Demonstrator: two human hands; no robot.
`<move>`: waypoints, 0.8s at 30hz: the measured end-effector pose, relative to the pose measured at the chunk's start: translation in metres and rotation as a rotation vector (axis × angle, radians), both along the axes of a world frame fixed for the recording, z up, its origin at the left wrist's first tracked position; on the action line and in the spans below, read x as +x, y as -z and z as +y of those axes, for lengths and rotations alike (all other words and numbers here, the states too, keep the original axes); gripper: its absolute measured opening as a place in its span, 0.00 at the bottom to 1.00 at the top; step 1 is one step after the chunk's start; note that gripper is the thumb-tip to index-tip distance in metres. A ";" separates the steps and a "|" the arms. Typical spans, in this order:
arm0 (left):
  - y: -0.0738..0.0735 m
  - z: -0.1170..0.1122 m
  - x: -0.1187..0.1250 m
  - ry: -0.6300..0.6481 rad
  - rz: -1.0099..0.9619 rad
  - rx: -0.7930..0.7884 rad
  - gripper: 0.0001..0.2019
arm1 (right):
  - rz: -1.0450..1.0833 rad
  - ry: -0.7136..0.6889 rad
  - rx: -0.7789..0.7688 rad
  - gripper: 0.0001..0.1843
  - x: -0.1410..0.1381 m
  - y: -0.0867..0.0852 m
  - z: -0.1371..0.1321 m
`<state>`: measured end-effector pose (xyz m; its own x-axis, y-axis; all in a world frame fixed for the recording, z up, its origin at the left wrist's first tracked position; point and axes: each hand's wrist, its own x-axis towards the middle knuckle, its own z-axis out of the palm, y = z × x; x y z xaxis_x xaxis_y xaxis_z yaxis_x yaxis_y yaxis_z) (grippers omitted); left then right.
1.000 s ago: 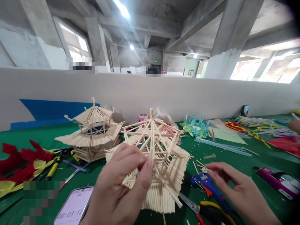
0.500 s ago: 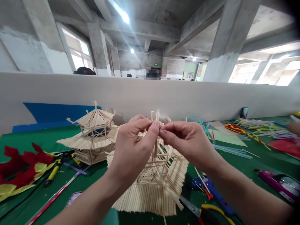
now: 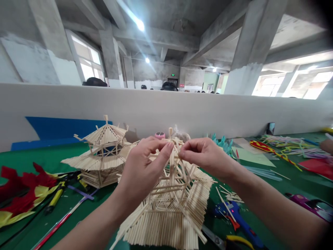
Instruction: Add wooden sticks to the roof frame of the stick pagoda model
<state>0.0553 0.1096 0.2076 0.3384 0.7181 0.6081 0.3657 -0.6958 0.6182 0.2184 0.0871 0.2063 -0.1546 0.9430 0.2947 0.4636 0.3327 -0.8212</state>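
A half-built pavilion model (image 3: 171,225) of thin wooden sticks stands before me, with open framework above its ribbed lower roof. At its top, my left hand (image 3: 145,165) is closed, thumb and forefinger pinching a wooden stick of the roof frame. My right hand (image 3: 208,152) is closed too, its fingertips at a slanting wooden stick (image 3: 178,146) just right of my left thumb. The palms hide part of the frame behind. Left of it stands another stick pavilion (image 3: 104,158) with a pointed roof and two tiers.
Right of the model lie a blue glue gun (image 3: 240,218), loose sticks (image 3: 231,194), scissors (image 3: 213,238) and a purple tool (image 3: 309,205). Red and yellow fabric (image 3: 28,191) lies left. A white partition (image 3: 166,107) runs behind the green table (image 3: 275,187). Another person's hand (image 3: 327,146) shows at far right.
My fingertips have drawn slightly apart and lower at the model's top, showing more of the frame. The model appears turned a little. The view has shifted slightly.
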 end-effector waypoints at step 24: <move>0.057 -0.007 -0.018 -0.072 0.222 0.695 0.15 | -0.575 0.070 -0.002 0.08 -0.007 -0.007 0.006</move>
<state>0.0376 0.1028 0.1509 0.4728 0.2169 0.8540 0.4908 -0.8698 -0.0508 0.2114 0.0930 0.2132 -0.2266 0.9572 0.1799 0.8566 0.2838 -0.4310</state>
